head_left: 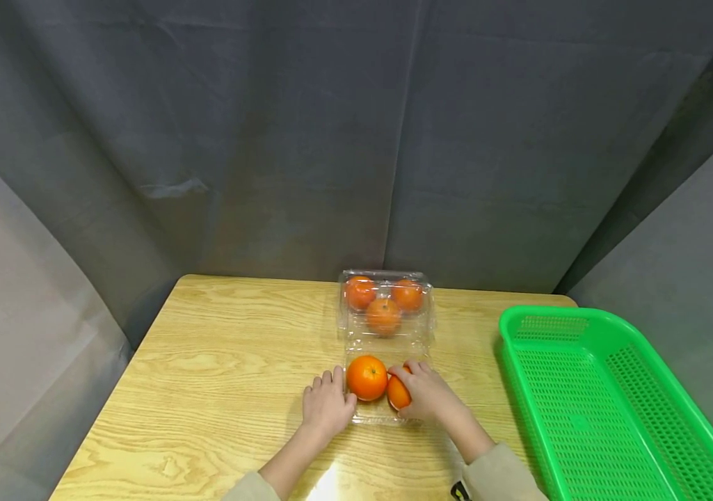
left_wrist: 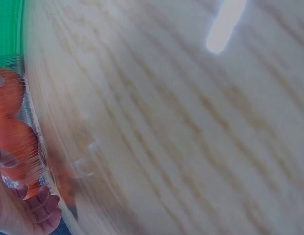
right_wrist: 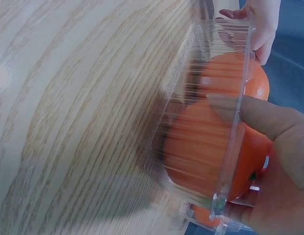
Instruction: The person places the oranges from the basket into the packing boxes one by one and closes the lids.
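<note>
A clear plastic clamshell box [head_left: 386, 334] lies open on the wooden table [head_left: 218, 362]. Its far half holds three oranges [head_left: 384, 314]. The near half holds two. My right hand [head_left: 409, 381] grips the right-hand orange [head_left: 396, 394] in that half; in the right wrist view the thumb [right_wrist: 269, 120] presses on this orange [right_wrist: 201, 152] behind the clear wall [right_wrist: 211, 98]. The other near orange [head_left: 366, 377] sits beside it. My left hand [head_left: 330, 390] lies on the table with its fingers straight against the box's left side, holding nothing. The left wrist view is blurred.
A green perforated plastic basket [head_left: 588, 403] stands empty at the table's right edge. Grey cloth hangs behind and at both sides. Bare wood stretches to the left of the box.
</note>
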`<move>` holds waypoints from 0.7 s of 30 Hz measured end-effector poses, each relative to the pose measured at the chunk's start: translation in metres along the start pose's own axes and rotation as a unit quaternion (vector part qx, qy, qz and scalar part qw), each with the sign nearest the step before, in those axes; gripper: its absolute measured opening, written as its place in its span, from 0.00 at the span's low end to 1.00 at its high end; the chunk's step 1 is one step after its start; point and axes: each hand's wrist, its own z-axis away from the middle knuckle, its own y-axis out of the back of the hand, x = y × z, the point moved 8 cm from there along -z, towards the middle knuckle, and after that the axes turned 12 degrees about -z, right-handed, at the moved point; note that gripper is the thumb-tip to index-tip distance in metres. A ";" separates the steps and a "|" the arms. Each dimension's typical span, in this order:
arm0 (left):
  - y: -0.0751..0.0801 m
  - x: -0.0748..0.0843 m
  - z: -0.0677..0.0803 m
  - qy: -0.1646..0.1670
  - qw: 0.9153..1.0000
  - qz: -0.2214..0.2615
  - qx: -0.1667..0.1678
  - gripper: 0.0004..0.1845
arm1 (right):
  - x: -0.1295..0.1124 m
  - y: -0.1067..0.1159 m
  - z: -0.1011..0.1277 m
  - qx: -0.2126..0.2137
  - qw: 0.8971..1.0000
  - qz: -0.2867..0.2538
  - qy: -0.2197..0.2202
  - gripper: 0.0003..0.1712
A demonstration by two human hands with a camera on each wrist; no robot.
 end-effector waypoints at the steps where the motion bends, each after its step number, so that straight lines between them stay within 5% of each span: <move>1: 0.000 0.000 0.000 0.000 1.000 0.000 0.000 0.21 | 0.000 0.000 0.000 0.000 1.000 0.001 0.000 0.40; 21: 0.000 0.000 0.000 0.004 1.000 0.005 0.004 0.18 | 0.002 0.017 0.000 -0.013 0.997 -0.077 0.008 0.36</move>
